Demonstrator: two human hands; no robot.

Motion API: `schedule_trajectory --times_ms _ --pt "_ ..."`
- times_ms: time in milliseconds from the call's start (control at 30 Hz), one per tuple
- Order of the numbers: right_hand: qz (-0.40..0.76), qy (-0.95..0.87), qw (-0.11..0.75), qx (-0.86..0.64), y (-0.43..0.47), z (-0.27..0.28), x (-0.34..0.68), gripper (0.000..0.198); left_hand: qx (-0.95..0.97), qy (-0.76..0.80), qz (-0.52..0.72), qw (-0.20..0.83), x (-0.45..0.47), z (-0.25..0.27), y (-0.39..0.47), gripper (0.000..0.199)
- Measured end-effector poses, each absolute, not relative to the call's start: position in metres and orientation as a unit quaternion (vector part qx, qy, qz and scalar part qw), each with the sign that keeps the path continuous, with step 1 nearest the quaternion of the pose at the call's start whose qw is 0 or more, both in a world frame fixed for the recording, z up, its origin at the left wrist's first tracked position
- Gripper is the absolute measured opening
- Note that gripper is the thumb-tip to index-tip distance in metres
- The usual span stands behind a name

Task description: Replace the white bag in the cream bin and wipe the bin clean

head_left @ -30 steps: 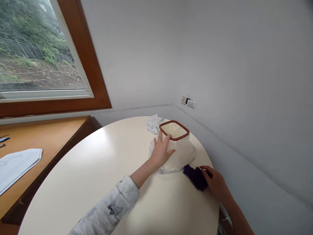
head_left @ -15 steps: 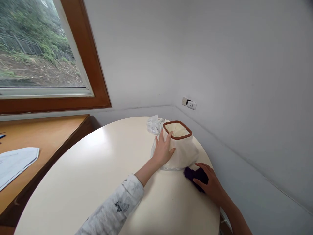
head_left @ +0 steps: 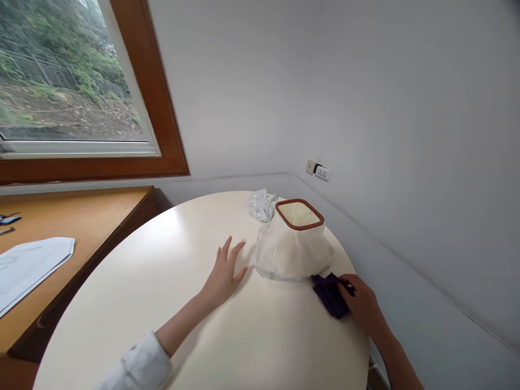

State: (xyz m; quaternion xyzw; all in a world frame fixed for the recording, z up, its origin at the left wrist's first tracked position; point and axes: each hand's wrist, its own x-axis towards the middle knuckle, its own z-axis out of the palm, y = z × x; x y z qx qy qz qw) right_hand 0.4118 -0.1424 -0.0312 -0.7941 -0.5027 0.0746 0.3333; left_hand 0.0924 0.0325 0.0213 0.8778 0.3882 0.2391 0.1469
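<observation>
Dark purple cloth (head_left: 331,298) lies bunched near the right-hand edge of the round cream table (head_left: 179,281), and the right hand (head_left: 362,303) has one side of it pinched between thumb and fingers. The left hand (head_left: 223,276) holds nothing; its fingers are spread wide, palm toward the tabletop, and whether it touches the surface I cannot tell. Off to the left, a folded white paper (head_left: 36,265) lies on a wooden side table (head_left: 101,211). Just beyond the cloth stands a bag-covered bin (head_left: 298,252), upright, with a brown rim (head_left: 309,226) around its open mouth. Behind it, to its left, is a crumpled plastic bag (head_left: 260,206). Farther back, a white socket (head_left: 323,173) is fixed to the wall (head_left: 406,135), and a brown window frame (head_left: 162,108) borders a view of greenery.
</observation>
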Motion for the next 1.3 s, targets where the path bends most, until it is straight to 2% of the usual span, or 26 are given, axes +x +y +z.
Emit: schedule_trajectory --times_ms 100,200,267,367,433,500,567,700,800,967,1300 --pt "-0.04 -0.489 0.273 -0.828 -0.142 -0.034 0.41 0.031 0.87 0.398 0.224 0.184 0.055 0.012 0.029 0.031" --pt "-0.156 -0.479 0.225 -0.834 -0.139 -0.027 0.405 0.035 0.865 0.407 0.234 0.176 0.019 0.006 0.023 0.029" --pt "-0.207 -0.48 0.233 -0.82 -0.134 -0.017 0.398 0.033 0.864 0.422 0.228 0.156 -0.002 0.003 0.019 0.03" --pt "-0.232 -0.533 0.29 -0.76 -0.12 -0.001 0.376 0.027 0.882 0.414 0.198 0.108 -0.028 0.002 0.011 0.034" --pt "-0.201 -0.609 0.325 -0.695 -0.107 0.006 0.353 0.024 0.906 0.381 0.167 0.075 -0.041 0.001 0.005 0.043" --pt "-0.144 -0.694 0.324 -0.627 -0.095 0.01 0.324 0.023 0.927 0.35 0.12 0.059 -0.05 0.001 -0.001 0.052" --pt "-0.09 -0.764 0.279 -0.574 -0.084 0.009 0.293 0.028 0.935 0.343 0.075 0.055 -0.054 0.002 -0.009 0.058" --pt "-0.014 -0.845 0.163 -0.509 -0.068 0.001 0.246 0.051 0.933 0.354 0.042 0.055 -0.054 0.001 -0.022 0.063" --pt "0.042 -0.863 0.101 -0.493 -0.061 -0.005 0.228 0.061 0.931 0.358 0.043 0.048 -0.052 -0.002 -0.026 0.064" --pt "0.114 -0.863 0.042 -0.491 -0.058 -0.012 0.216 0.061 0.931 0.358 0.058 0.033 -0.052 -0.009 -0.027 0.065" --pt "0.126 -0.854 0.041 -0.503 -0.058 -0.009 0.212 0.059 0.929 0.357 0.078 0.05 -0.053 -0.011 -0.026 0.063"
